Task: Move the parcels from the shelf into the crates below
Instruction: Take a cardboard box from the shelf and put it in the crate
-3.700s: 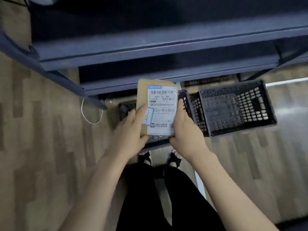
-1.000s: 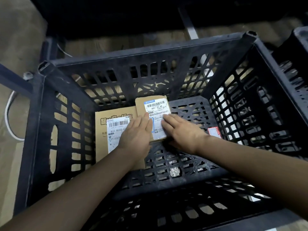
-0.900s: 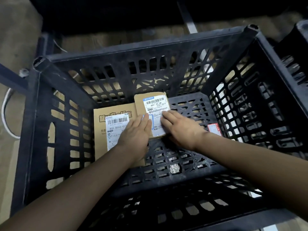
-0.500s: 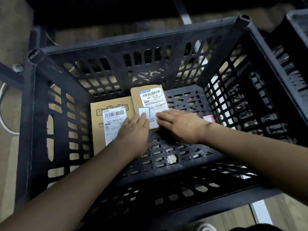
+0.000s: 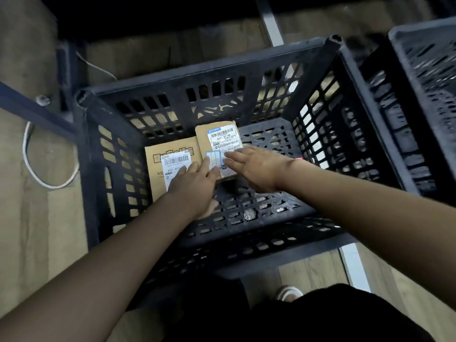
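Small parcel (image 5: pixel 217 146) lay flat in the black crate (image 5: pixel 204 77), next to 1 bigger parcel (image 5: pixel 170 164). Left hand (image 5: pixel 195 186) & right hand (image 5: pixel 256 169) had flat, straight fingers on it. Drop-off step looked done; next: grab another from the shelf.

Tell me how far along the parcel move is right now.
Done: a large flat cardboard parcel lies on the floor of the black slatted plastic crate. In hand: a smaller labelled cardboard parcel beside it, under the straight fingers of the left hand and right hand. Left: unclear, the shelf is out of view.
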Available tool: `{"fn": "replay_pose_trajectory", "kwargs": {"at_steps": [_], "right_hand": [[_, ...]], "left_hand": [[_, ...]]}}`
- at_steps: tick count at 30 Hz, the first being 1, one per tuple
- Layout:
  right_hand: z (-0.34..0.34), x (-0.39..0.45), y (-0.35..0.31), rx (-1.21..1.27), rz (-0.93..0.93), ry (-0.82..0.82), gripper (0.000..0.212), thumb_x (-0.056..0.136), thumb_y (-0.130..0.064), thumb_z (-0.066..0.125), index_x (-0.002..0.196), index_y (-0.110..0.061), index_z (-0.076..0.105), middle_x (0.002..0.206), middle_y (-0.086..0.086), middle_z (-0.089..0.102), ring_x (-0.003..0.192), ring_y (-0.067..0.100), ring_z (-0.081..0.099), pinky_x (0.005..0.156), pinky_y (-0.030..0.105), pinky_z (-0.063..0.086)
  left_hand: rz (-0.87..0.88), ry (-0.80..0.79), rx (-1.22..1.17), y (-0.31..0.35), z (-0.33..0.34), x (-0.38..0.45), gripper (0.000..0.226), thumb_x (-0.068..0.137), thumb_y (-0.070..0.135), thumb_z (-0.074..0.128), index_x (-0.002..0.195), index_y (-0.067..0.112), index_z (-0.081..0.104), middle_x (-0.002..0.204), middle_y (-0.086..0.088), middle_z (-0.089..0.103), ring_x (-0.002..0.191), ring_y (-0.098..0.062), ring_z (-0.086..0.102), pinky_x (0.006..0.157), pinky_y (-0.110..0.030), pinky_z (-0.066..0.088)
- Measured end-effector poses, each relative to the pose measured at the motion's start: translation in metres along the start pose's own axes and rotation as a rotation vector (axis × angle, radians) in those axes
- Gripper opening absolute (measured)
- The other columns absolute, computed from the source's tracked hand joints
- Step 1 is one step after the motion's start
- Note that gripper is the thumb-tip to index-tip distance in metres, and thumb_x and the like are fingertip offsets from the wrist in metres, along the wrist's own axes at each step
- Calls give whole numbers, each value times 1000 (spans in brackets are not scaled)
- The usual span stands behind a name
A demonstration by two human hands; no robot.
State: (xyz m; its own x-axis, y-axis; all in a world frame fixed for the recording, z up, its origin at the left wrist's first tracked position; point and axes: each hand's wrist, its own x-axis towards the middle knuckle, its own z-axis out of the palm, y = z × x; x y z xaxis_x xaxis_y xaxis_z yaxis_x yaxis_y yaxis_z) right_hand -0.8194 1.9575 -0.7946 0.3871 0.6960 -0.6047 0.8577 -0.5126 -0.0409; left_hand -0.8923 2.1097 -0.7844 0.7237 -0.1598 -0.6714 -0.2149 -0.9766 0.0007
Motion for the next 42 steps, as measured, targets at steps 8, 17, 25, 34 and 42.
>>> {"fn": "replay_pose_trajectory", "kwargs": {"at_steps": [8, 17, 25, 34, 42], "right_hand": [[-160, -149, -15, 77, 37, 32, 71, 93, -26, 50, 151, -12, 12, 156, 7, 19, 141, 26, 23, 116, 35, 18], [-392, -330, -11, 178, 156, 311, 65, 94, -28, 47, 150, -10, 20, 152, 8, 28, 137, 27, 30, 112, 36, 26], [-498, -428, -38, 314, 265, 560, 63, 96, -31, 48, 149, -9, 23, 152, 7, 29, 139, 24, 25, 114, 33, 21], [-548, -444, -69, 274, 236, 629, 62, 96, -34, 46, 149, -11, 22, 152, 4, 29, 139, 21, 26, 112, 29, 20], [-640, -423, -50, 196, 242, 743, 63, 95, -33, 49, 149, -12, 26, 152, 4, 31, 138, 21, 29, 112, 29, 25]], "left_hand": [[-89, 64, -115, 2, -143, -167, 74, 94, 44, 48, 151, 17, 9, 158, -10, -2, 144, -29, 12, 115, -40, 16], [-225, 395, -223, 6, -369, -354, 63, 93, 42, 48, 147, 20, 23, 155, -9, 18, 140, -26, 20, 112, -39, 21], [-311, 580, -360, 22, -457, -458, 54, 93, 44, 48, 140, 19, 37, 146, -4, 35, 131, -24, 36, 103, -37, 32], [-353, 709, -371, -5, -499, -513, 51, 94, 45, 45, 139, 22, 38, 138, 1, 46, 125, -22, 44, 98, -38, 38], [-413, 764, -273, -86, -555, -532, 51, 95, 45, 45, 140, 21, 37, 139, -1, 45, 124, -24, 45, 96, -39, 41]]}}
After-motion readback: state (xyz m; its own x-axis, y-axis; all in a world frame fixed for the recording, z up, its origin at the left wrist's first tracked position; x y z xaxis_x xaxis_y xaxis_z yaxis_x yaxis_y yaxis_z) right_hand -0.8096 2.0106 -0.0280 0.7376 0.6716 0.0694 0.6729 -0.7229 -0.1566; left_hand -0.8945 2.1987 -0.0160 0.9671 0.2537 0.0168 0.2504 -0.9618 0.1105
